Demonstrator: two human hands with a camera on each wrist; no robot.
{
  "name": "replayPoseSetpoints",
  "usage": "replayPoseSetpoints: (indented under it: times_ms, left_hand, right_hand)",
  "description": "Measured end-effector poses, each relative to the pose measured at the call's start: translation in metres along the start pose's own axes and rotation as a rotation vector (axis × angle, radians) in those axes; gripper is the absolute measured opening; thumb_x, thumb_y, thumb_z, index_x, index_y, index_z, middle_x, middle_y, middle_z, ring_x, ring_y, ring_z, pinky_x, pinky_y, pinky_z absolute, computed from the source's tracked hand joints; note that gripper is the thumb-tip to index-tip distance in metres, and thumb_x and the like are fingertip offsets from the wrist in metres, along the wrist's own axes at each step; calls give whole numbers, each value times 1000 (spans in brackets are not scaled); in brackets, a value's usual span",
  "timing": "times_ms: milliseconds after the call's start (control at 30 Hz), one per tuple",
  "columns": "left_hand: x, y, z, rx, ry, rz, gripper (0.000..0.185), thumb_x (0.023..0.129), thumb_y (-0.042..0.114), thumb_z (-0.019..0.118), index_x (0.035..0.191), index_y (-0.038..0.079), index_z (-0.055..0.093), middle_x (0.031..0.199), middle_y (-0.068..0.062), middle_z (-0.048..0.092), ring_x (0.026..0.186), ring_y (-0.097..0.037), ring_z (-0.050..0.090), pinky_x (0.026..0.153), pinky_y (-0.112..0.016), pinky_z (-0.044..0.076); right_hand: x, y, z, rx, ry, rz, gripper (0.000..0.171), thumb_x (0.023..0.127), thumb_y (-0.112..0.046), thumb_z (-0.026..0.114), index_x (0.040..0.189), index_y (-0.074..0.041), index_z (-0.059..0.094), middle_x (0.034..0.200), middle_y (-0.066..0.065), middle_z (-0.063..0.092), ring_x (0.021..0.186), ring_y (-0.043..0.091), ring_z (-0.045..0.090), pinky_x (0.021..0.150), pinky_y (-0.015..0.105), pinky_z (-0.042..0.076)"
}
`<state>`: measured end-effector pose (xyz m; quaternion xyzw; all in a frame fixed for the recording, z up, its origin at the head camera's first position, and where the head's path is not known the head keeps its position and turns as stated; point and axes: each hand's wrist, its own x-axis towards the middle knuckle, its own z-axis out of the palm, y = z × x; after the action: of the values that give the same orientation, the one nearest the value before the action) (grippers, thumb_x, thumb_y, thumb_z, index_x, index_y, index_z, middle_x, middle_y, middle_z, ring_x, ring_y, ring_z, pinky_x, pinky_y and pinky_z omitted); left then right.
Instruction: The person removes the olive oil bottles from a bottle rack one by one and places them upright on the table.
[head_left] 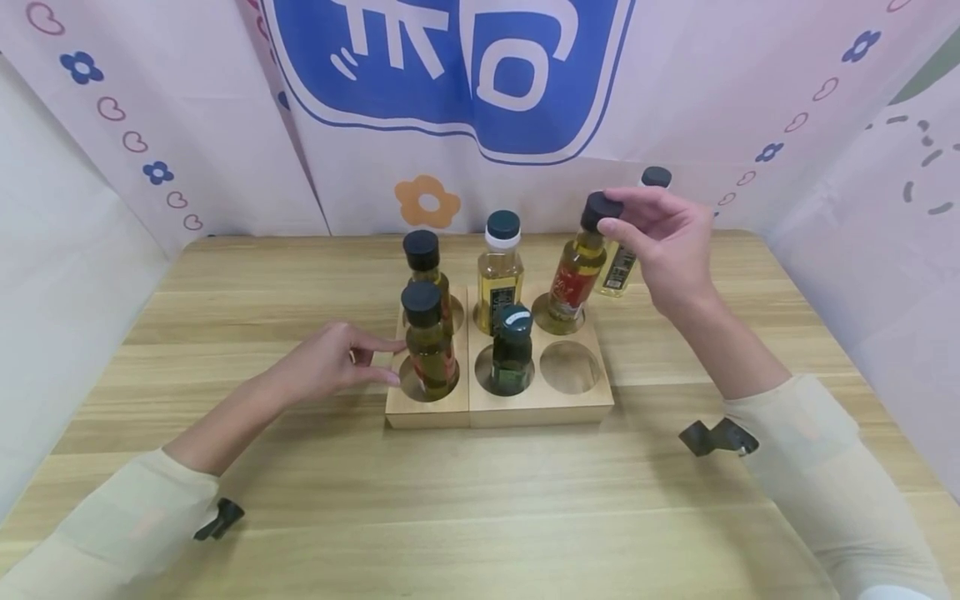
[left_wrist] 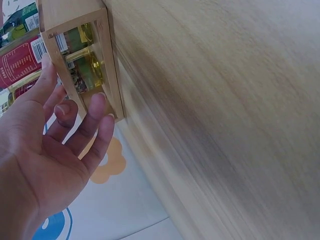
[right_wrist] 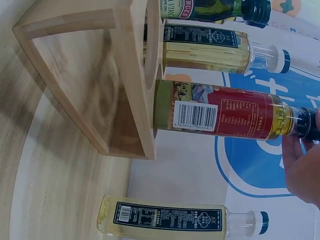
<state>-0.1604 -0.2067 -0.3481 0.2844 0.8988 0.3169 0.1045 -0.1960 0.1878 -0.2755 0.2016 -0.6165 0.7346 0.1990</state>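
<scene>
The right hand [head_left: 671, 246] is clamped on the cap [head_left: 594, 218] of the red bottle [head_left: 576, 279], found at the rack's [head_left: 540, 417] two-o'clock hole [head_left: 542, 318], the left hand [head_left: 337, 358], fingers apart, at nine o'clock; upright, centred, gentle lowering is judged advisable.

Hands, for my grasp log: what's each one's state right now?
Left hand: open, at the side of the wooden rack.
Right hand: pinching a red-labelled bottle by its black cap.

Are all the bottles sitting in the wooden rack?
No, the right wrist view shows one dark-labelled bottle standing outside the wooden rack, with a gap between them.
</scene>
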Motion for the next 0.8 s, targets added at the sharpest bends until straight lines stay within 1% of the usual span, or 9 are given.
replayPoseSetpoints:
  times_ms: [133, 300, 367, 500, 600, 800]
  left_hand:
    - [0, 0, 0, 3, 0, 8, 46, 85, 22, 87, 124, 1, 75, 64, 3, 63, 53, -6, 36, 48, -23, 32]
    - [0, 1, 0, 9, 0, 5, 47, 85, 23, 87, 124, 2, 75, 61, 5, 57, 53, -6, 37, 48, -23, 32]
    - [0, 0, 0, 9, 3, 5, 47, 85, 23, 88, 124, 2, 75, 63, 6, 59, 53, -6, 37, 48, -23, 32]
    - [0, 0, 0, 7, 8, 12, 46, 84, 22, 88, 123, 1, 75, 71, 4, 69, 53, -7, 38, 48, -23, 33]
    - [0, -1, 0, 7, 10, 17, 46, 84, 22, 88, 123, 0, 75, 74, 2, 72, 54, -9, 39, 48, -23, 33]
    - [1, 0, 0, 18, 3, 18, 47, 84, 23, 88, 123, 1, 75, 68, 2, 68, 54, -9, 39, 48, -23, 33]
  right_hand:
    - [0, -2, 0, 12, 11, -14, 36, 82, 26, 68, 98, -3, 80, 99, 6, 80, 91, 16, 76, 87, 27, 59]
    - [1, -4, 2, 12, 23, -18, 34, 83, 26, 68, 99, -2, 80, 100, 7, 79, 92, 17, 76, 87, 27, 59]
    - [2, -4, 2, 10, 26, -23, 35, 83, 26, 68, 99, -3, 80, 101, 7, 79, 93, 18, 76, 88, 28, 59]
    - [3, -7, 3, 9, 30, -33, 36, 84, 25, 68, 99, -5, 81, 101, 7, 79, 93, 18, 76, 88, 29, 59]
    - [4, -9, 4, 28, 38, -33, 34, 84, 25, 68, 99, -3, 80, 101, 8, 79, 93, 19, 76, 89, 30, 59]
    - [7, -11, 5, 57, 63, -53, 35, 83, 27, 66, 99, -1, 80, 101, 9, 79, 94, 20, 76, 91, 30, 59]
